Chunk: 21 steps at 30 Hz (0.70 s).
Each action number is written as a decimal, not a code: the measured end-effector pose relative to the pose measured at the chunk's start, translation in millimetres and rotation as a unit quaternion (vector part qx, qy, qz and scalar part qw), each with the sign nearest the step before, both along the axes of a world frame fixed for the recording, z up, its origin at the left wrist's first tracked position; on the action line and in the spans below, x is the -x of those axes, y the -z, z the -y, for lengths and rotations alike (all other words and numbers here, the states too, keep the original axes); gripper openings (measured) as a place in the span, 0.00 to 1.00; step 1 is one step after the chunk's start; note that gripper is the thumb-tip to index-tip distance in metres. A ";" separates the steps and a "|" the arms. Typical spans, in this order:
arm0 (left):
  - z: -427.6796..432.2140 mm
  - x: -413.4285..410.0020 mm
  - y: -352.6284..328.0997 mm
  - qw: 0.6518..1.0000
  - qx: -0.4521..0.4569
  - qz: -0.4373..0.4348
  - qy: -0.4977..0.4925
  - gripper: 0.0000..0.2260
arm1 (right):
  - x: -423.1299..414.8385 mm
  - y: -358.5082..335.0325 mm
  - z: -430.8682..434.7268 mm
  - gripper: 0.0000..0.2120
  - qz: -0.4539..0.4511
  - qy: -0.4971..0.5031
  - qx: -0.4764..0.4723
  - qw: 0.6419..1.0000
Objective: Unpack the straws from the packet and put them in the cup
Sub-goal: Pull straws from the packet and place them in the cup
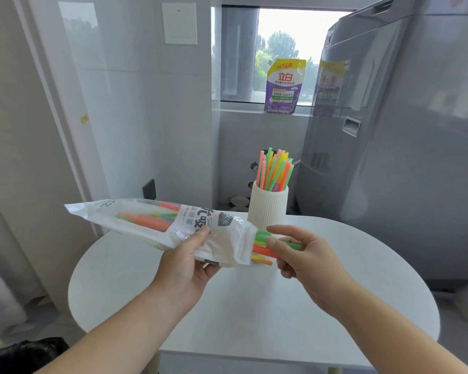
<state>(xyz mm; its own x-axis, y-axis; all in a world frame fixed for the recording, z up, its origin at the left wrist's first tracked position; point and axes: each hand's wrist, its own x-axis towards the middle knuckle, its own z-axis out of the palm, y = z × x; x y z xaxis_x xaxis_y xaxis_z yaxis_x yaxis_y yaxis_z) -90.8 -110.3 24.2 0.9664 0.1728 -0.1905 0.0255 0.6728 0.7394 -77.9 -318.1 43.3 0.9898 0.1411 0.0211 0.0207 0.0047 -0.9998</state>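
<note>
A few straws (262,251) poke from the open mouth of the packet (146,220), just in front of the cup (268,209). My right hand (305,255) pinches a green straw (293,246), fingers (287,230) and thumb closed on it, likely to draw it out lengthwise. My left hand (184,263) grips the packet mid-body, level above the worktop (254,306) so nothing spills. The cup is upright and already crowded with straws.
</note>
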 end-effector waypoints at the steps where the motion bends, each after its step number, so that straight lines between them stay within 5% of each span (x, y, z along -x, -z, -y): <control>1: 0.3 0.6 -0.1 1.000 -0.005 0.002 0.005 0.17 | -0.2 0.0 0.6 0.08 0.003 -0.006 0.004 1.000; 14: -1.6 0.6 0.2 1.000 -0.006 0.007 0.006 0.18 | -0.4 -5.6 5.3 0.01 -0.033 0.016 0.028 0.999; 18: 0.5 1.1 0.9 1.000 -0.004 0.009 0.006 0.18 | 3.0 -4.5 0.7 0.12 -0.017 -0.003 0.081 0.997; 21: 0.3 1.4 1.3 1.000 -0.006 0.009 0.006 0.18 | 4.9 -1.7 -2.1 0.07 0.006 -0.006 0.060 0.998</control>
<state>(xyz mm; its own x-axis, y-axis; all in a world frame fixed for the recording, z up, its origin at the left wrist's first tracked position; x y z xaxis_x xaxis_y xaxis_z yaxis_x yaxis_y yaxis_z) -92.3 -110.6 22.9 0.9716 0.1632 -0.1713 0.0202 0.6642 0.7473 -82.9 -316.0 45.1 0.9876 0.1560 0.0143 0.0324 -0.1142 -0.9929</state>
